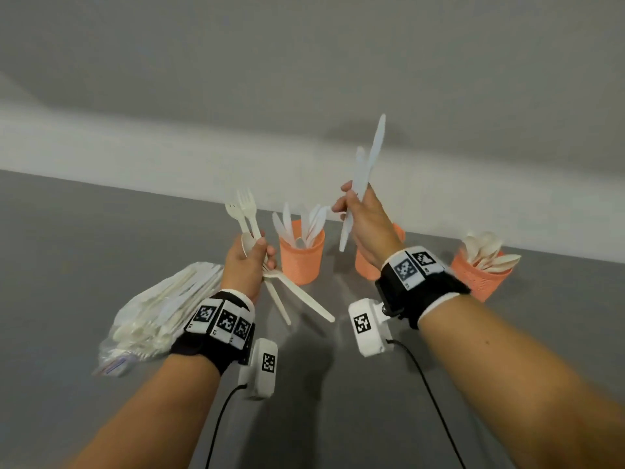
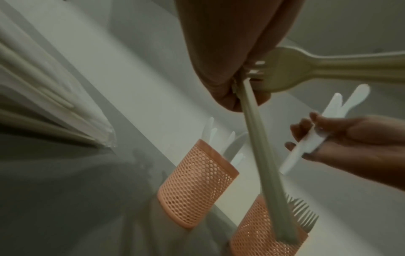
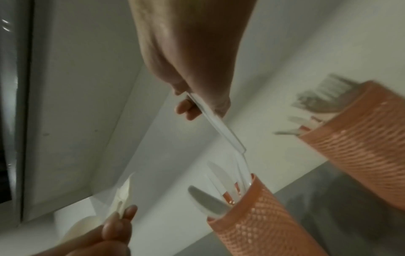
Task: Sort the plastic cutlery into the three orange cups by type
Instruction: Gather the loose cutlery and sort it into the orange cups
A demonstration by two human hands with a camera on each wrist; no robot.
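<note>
My left hand (image 1: 257, 255) grips a bunch of cream forks (image 1: 246, 211) with a spoon bowl among them; some handles point down at the table. In the left wrist view the forks (image 2: 282, 71) cross at my fingers. My right hand (image 1: 350, 206) holds two white knives (image 1: 367, 164) upright above the cups. In the right wrist view a knife (image 3: 217, 126) hangs over the knife cup (image 3: 260, 218). Three orange mesh cups stand in a row: the left cup (image 1: 301, 258) holds knives, the middle cup (image 1: 365, 265) sits partly behind my right hand and holds forks (image 2: 304, 214), the right cup (image 1: 480, 275) holds spoons.
A clear plastic bag (image 1: 159, 313) of unsorted cutlery lies on the grey table (image 1: 84, 231) left of my left wrist. A white wall (image 1: 203, 154) runs along the table's far edge behind the cups. Wrist camera cables trail toward me.
</note>
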